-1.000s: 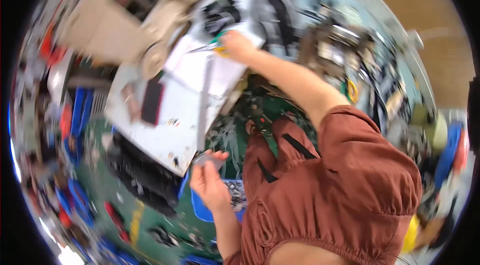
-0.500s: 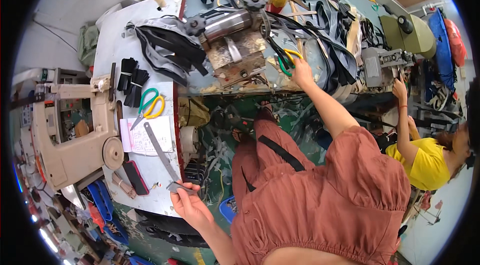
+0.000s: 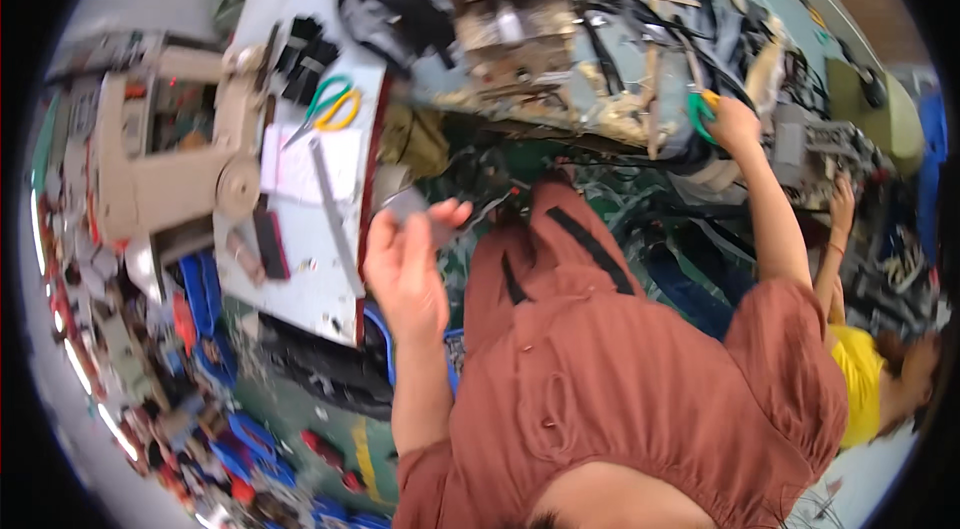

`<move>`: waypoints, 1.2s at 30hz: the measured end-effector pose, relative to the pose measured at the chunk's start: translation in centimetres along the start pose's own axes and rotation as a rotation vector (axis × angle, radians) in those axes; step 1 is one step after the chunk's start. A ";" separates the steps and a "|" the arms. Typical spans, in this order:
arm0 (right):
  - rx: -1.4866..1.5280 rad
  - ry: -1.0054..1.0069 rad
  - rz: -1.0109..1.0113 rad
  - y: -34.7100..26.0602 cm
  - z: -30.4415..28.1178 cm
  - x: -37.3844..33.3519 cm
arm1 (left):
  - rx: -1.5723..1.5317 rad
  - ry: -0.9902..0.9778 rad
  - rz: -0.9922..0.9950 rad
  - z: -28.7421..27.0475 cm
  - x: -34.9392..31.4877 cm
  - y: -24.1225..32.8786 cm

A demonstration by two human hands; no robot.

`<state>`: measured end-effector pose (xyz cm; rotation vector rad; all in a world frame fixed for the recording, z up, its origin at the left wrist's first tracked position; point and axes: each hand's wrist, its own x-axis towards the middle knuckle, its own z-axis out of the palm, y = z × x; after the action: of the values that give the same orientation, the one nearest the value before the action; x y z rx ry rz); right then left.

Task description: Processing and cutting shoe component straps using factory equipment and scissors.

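While my right hand (image 3: 735, 124) grips the green-and-yellow scissors (image 3: 700, 117) by their handles, my left hand (image 3: 408, 264) holds a small flat grey piece (image 3: 405, 203) at its fingertips. The scissors project from the left side of my right fingers; their long axis runs away from me, blades directed toward the dark strips (image 3: 710, 4) on the worktable (image 3: 440, 81). Owing to blur, I cannot tell whether the blades are parted. The grey piece lies well to the left of these scissors and nearer my body, just beside the white table (image 3: 318, 304). My left hand is the nearer to the ruler (image 3: 335, 214) and the second pair of scissors (image 3: 322, 116); my right, to the strips.
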<state>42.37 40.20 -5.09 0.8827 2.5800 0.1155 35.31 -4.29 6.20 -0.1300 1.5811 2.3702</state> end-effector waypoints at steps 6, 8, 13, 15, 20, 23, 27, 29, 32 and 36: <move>1.060 0.192 -0.265 -7.5 -3.3 -13.1 | -0.084 -0.016 0.018 0.7 -0.4 0.7; 1.257 -0.117 -0.506 -11.7 -5.7 -17.0 | -0.031 0.002 0.078 0.8 -1.0 0.9; 1.106 -0.447 -0.904 -18.2 -8.9 -20.9 | 0.129 0.038 0.213 1.3 -2.0 1.6; 1.161 -0.440 -0.983 -19.1 -8.9 -21.0 | 0.190 0.051 0.251 0.9 -2.5 1.9; 1.175 -0.465 -1.006 -20.5 -9.7 -22.0 | 0.291 0.118 0.265 -0.5 -3.7 2.4; 1.127 -0.554 -0.965 -21.2 -10.1 -22.5 | 0.265 0.137 0.252 -1.3 -4.0 2.6; 1.039 -0.450 -0.985 -22.0 -8.3 -22.6 | 0.153 0.129 0.221 -2.0 -4.0 2.7; 1.150 -0.370 -1.016 -22.9 -8.0 -22.8 | 0.171 0.084 0.167 -2.4 -4.3 2.6; 1.321 -0.305 -1.015 -24.5 -7.9 -22.9 | 0.125 0.069 0.118 -2.7 -4.2 2.8; 1.197 -0.390 -0.885 -24.2 -8.4 -22.8 | 0.104 0.081 0.112 -3.9 -3.7 2.4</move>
<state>41.54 7.62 5.67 -0.0708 2.2271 -1.7437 37.86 -9.38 7.64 -0.1202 1.7888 2.3870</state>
